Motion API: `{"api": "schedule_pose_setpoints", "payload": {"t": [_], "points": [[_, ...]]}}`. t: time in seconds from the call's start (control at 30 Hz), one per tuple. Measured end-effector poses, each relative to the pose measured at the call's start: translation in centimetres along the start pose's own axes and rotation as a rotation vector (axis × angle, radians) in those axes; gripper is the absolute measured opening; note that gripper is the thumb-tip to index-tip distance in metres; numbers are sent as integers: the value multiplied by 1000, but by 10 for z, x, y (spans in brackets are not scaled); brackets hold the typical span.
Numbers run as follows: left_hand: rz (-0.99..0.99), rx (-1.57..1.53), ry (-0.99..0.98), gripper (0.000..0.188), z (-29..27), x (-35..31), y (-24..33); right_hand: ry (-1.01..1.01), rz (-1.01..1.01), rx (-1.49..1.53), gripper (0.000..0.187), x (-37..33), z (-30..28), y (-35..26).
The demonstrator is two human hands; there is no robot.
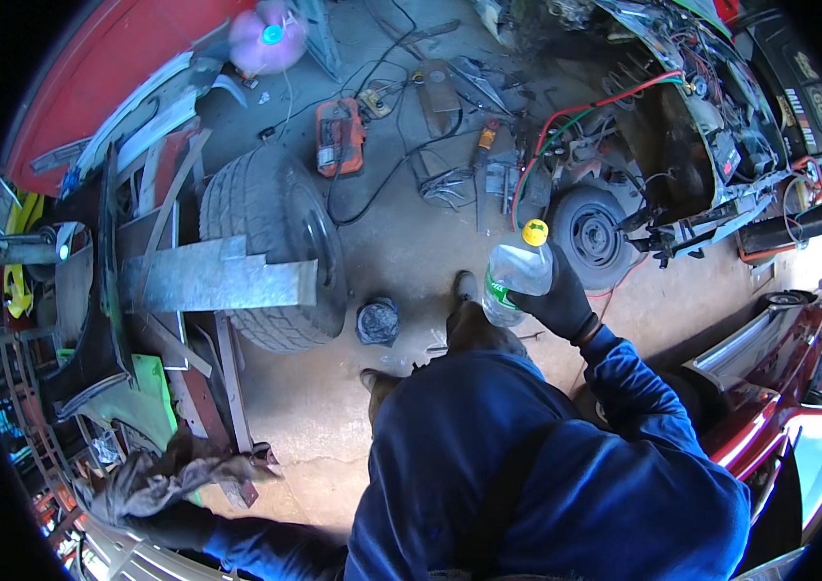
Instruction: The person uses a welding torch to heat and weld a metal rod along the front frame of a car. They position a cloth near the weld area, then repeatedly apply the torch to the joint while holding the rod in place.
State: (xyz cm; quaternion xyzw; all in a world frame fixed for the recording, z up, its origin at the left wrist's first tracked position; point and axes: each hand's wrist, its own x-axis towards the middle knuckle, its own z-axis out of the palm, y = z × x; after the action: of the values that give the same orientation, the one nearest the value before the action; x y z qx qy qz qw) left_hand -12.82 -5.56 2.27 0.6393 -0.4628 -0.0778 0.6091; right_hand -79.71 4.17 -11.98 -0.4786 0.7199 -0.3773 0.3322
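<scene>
Over on the left, a tyre (pixel 271 247) is standing on the floor (pixel 421 261), a metal sheet (pixel 227 281) stretching across it; ahead, the tool case (pixel 339 137) is lying right of the fan (pixel 269 37). Rightward, a wheel (pixel 589 235) is sitting, the bottle (pixel 517 281) hovering this side of it in the right hand (pixel 563 298).

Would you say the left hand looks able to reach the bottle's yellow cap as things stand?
Probably not from there: the left hand is out at the grey cloth, well away from the yellow cap, though nothing appears to cover the cap.
</scene>
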Motion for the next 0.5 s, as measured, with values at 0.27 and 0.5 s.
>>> {"api": "schedule_pose_setpoints", "payload": {"t": [0.27,0.5], "points": [[564,422,-495,55,253,-36,16,42,64,327,96,30,-133,33],[-171,-485,-754,48,377,-105,65,221,30,369,83,55,-158,34]]}}
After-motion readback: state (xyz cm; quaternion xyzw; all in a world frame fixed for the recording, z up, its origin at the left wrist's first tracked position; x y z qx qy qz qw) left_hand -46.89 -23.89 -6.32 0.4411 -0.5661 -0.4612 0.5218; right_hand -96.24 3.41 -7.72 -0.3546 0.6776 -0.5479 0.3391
